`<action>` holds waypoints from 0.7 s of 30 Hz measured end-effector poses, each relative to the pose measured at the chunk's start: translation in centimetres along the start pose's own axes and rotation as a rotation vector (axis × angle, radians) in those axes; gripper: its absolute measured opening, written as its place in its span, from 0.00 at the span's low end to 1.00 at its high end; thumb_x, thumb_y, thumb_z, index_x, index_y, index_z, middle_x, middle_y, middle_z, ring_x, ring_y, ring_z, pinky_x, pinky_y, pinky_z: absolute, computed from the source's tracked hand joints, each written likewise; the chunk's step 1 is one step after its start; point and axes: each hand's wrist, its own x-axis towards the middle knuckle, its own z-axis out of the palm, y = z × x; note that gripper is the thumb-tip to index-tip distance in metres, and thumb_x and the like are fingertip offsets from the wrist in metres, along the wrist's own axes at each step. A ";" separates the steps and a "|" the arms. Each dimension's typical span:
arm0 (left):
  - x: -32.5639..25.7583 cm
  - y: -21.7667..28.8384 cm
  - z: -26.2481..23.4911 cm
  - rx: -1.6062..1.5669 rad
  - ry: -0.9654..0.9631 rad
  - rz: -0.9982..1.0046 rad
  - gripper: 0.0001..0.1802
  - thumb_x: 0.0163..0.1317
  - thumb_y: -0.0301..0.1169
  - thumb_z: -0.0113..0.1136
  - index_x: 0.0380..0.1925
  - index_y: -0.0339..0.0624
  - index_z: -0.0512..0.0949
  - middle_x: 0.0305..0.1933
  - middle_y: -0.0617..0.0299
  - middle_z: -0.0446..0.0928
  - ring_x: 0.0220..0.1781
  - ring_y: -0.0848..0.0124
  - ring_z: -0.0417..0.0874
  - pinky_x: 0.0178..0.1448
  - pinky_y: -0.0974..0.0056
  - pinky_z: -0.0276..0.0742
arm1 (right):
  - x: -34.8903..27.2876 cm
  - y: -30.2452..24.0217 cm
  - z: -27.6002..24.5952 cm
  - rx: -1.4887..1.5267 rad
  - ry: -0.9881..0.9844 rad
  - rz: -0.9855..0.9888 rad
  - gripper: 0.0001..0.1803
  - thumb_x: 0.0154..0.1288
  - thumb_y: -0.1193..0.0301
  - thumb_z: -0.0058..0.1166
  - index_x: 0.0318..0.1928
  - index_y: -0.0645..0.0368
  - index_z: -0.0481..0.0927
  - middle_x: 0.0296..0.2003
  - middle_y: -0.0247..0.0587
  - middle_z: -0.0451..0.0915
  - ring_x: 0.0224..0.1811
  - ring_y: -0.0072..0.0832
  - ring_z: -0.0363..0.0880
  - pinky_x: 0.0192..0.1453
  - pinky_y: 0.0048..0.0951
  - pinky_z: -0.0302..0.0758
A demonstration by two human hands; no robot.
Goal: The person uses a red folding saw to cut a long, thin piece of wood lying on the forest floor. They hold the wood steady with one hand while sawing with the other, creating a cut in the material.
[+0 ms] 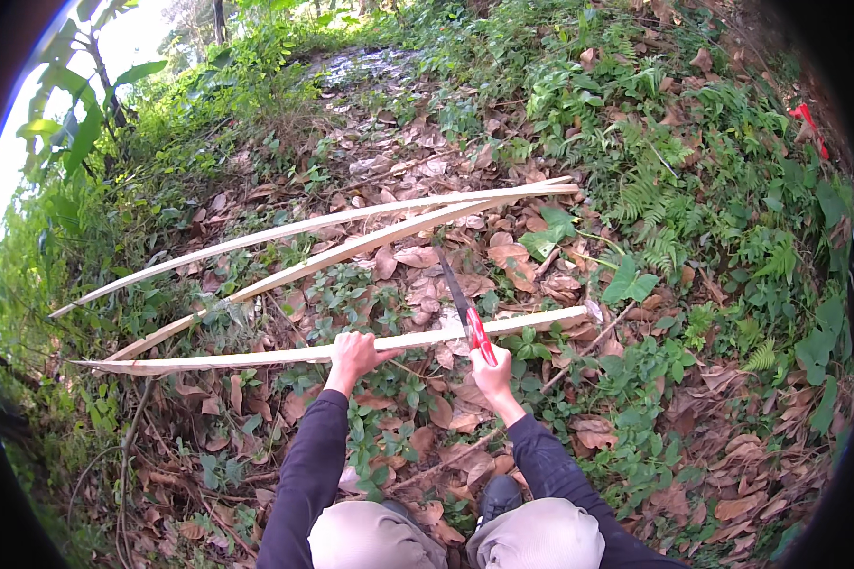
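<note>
A long pale wooden strip [228,360] lies across the ground in front of my knees. My left hand [354,357] is wrapped round it near its middle, thumb pointing right. To the right of that, my right hand [491,370] grips the red handle of a hand saw [457,290]. Its dark blade points away from me and crosses the strip near the handle; whether the teeth have cut into the wood cannot be made out. Farther off lie more long pale strips [304,224], meeting near their right ends, one of them [356,248] slanting down to the left.
Dry brown leaves [541,261] and low green plants [636,408] cover the ground. Thin sticks [579,356] lie to the right of my hands. A red object [808,131] sits among the plants at the far right. My bent knees [536,536] are close below.
</note>
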 end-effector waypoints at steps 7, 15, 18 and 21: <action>0.7 -0.1 -0.2 -0.011 -0.055 -0.036 0.47 0.50 0.80 0.53 0.15 0.41 0.84 0.17 0.51 0.80 0.24 0.57 0.86 0.34 0.55 0.80 | -12.3 -4.1 -7.4 0.385 -0.071 0.322 0.12 0.61 0.79 0.56 0.21 0.60 0.72 0.13 0.27 0.70 0.13 0.16 0.68 0.18 0.24 0.63; 0.2 0.7 -0.5 -0.030 -0.005 -0.019 0.45 0.50 0.78 0.55 0.15 0.41 0.82 0.17 0.52 0.80 0.23 0.56 0.86 0.32 0.54 0.78 | -2.5 1.7 -2.4 0.040 -0.031 0.004 0.13 0.60 0.74 0.58 0.20 0.64 0.73 0.12 0.34 0.70 0.15 0.20 0.67 0.22 0.32 0.61; 0.4 0.5 -0.6 -0.008 -0.026 -0.021 0.46 0.50 0.79 0.54 0.15 0.41 0.83 0.17 0.52 0.80 0.24 0.57 0.86 0.32 0.55 0.78 | -0.8 2.0 -1.2 0.122 -0.024 0.104 0.14 0.60 0.74 0.58 0.20 0.63 0.72 0.12 0.32 0.69 0.16 0.19 0.67 0.22 0.33 0.60; 0.1 0.3 -0.9 0.007 -0.035 -0.026 0.46 0.50 0.79 0.53 0.16 0.42 0.84 0.17 0.52 0.80 0.24 0.57 0.86 0.33 0.55 0.79 | -4.1 0.4 -2.8 0.059 -0.047 0.065 0.13 0.61 0.75 0.57 0.20 0.62 0.72 0.13 0.29 0.70 0.16 0.18 0.67 0.22 0.31 0.60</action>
